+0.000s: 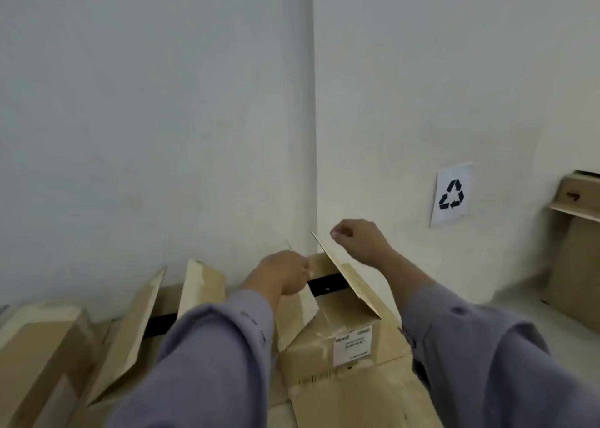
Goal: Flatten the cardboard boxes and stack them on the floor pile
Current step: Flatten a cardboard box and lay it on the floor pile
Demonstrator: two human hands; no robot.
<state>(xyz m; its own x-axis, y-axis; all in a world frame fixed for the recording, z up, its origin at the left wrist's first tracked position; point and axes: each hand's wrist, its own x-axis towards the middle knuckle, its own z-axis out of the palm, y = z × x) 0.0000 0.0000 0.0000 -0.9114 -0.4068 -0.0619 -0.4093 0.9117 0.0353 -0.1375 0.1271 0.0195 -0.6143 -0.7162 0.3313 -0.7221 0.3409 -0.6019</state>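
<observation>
Flap-opening stage: the box [341, 336] sits in the wall corner, left hand [285, 275] pinching its near flap [297, 314], right hand [357, 237] curled at the upright flap [344, 275], its grip unclear. Next, probably, spreading flaps and collapsing the walls.

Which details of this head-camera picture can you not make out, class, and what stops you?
- White label on the open cardboard box: print too small and blurred to read.
- Left hand: its fingertips are hidden behind the hand, so its grip on the flap is unclear.
- Box on the right: cut off by the frame edge.
- Floor pile: the sleeves cover much of the floor.
</observation>
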